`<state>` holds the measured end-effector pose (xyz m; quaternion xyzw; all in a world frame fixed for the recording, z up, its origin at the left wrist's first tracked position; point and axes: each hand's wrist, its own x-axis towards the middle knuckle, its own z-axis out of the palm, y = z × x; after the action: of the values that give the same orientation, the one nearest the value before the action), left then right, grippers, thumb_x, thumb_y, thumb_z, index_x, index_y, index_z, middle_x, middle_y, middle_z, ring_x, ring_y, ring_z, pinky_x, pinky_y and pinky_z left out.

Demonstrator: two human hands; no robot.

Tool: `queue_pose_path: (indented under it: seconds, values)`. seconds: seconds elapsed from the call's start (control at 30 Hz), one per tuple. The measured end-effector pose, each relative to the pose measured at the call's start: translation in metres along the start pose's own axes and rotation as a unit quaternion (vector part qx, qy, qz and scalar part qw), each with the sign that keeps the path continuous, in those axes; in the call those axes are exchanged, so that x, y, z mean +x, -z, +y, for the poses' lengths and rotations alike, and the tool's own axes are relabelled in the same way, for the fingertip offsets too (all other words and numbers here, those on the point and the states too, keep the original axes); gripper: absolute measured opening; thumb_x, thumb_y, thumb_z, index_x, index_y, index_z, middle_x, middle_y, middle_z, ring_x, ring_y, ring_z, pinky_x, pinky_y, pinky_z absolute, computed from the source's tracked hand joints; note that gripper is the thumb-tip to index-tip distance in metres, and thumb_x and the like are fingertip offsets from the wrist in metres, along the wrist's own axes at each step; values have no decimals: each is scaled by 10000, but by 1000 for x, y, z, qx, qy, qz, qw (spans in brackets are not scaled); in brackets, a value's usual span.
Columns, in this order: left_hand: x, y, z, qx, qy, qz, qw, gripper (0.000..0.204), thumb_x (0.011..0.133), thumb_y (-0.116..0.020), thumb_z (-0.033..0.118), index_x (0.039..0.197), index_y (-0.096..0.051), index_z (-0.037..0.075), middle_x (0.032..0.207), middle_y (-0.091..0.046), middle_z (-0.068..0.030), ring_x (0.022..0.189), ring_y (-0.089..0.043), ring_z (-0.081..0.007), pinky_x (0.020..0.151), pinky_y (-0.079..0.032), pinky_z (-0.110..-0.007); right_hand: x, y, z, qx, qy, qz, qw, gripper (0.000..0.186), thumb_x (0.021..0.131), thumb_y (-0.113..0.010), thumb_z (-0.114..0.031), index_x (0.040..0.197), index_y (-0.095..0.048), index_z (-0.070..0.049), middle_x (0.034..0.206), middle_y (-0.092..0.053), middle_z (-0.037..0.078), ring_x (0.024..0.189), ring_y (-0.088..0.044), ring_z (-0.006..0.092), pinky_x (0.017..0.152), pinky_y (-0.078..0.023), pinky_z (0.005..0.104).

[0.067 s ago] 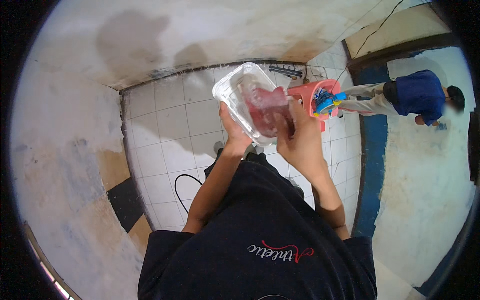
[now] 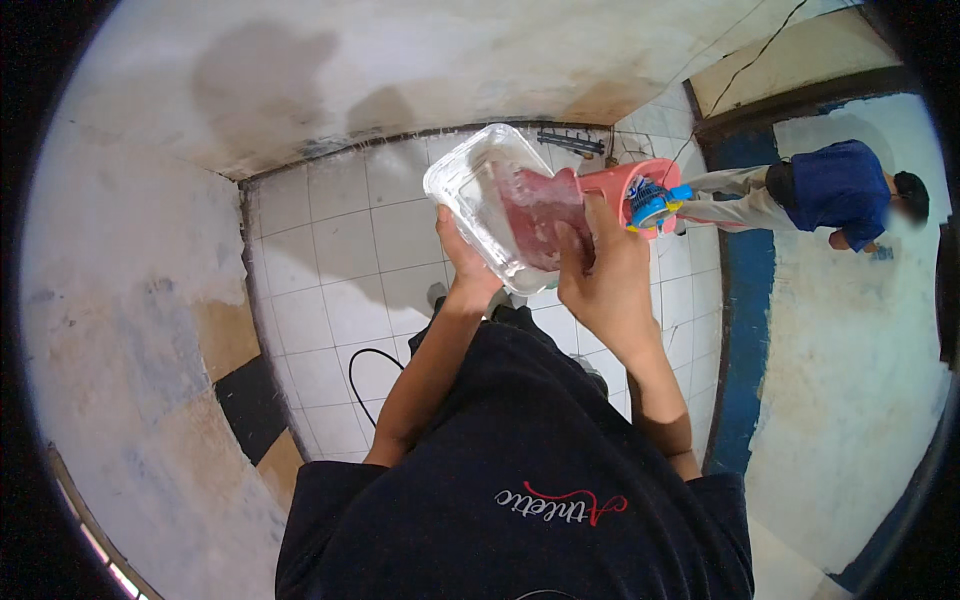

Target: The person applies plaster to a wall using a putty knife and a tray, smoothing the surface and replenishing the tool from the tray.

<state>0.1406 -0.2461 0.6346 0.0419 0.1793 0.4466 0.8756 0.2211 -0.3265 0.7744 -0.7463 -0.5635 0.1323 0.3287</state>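
My left hand [image 2: 468, 262] is closed on the near left rim of a shallow rectangular tray [image 2: 458, 183], which is silvery, see-through looking and streaked with white. The tray is held tilted at chest height. In my right hand [image 2: 605, 285] is a flat red putty scraper [image 2: 538, 215] with white smears on its face, pinched between thumb and fingers at its right end. The scraper lies over the right part of the tray and hides some of its inside. I cannot tell whether the two touch.
A pink plastic stool [image 2: 610, 183] stands beyond my right hand, with a blue and yellow container [image 2: 652, 203] on it. A person in a blue shirt [image 2: 840, 195] works at the right wall. Dark rods [image 2: 572, 142] lie by the far wall; a black cable [image 2: 356, 372] curves across the tiled floor.
My right hand has shifted slightly to the right with the scraper, which was blurred before and is sharper now. My left hand and the tray have barely moved.
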Motion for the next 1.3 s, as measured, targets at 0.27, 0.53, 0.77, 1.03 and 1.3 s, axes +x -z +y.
queue_pose_path:
  seconds: [0.27,0.53,0.77,1.03,1.3]
  values:
    - [-6,-3,0,15,27,-22,999,917,808,-359,774,1450,-371,120,1389,-475,-125,1272,-470,-315,1058,-396,-474,-6,-15,-8,13,-22,21,999,120,827,-594,55,855,-480,32,595,-498,190,494,-555,311,470,-384,341]
    - [-10,11,1,-2,45,-51,998,1005,764,-371,844,1475,-338,135,1438,-434,-122,1304,-445,-311,1089,-362,-482,-6,-10,-19,7,8,63,998,144,847,-615,14,837,-471,10,573,-478,184,474,-551,284,454,-384,333]
    - [-9,10,-3,-73,60,-141,986,1039,765,-264,873,1504,-294,143,1490,-377,-115,1359,-377,-306,1130,-308,-463,0,-18,-19,10,-18,24,999,220,848,-604,0,1026,-476,16,667,-574,264,648,-617,460,531,-476,467]
    - [-5,43,-12,-246,90,-205,943,1021,780,-288,880,1504,-285,160,1466,-406,-90,1338,-398,-289,1124,-314,-442,-1,-26,-19,27,16,-16,999,112,838,-623,0,886,-523,14,629,-544,252,609,-584,455,512,-446,426]
    - [-15,13,-1,64,22,-101,993,991,819,-294,848,1497,-286,125,1465,-409,-56,1329,-402,-233,1121,-316,-412,10,-34,-2,-8,79,-12,997,70,851,-595,6,871,-533,31,638,-578,228,526,-596,387,471,-430,406]
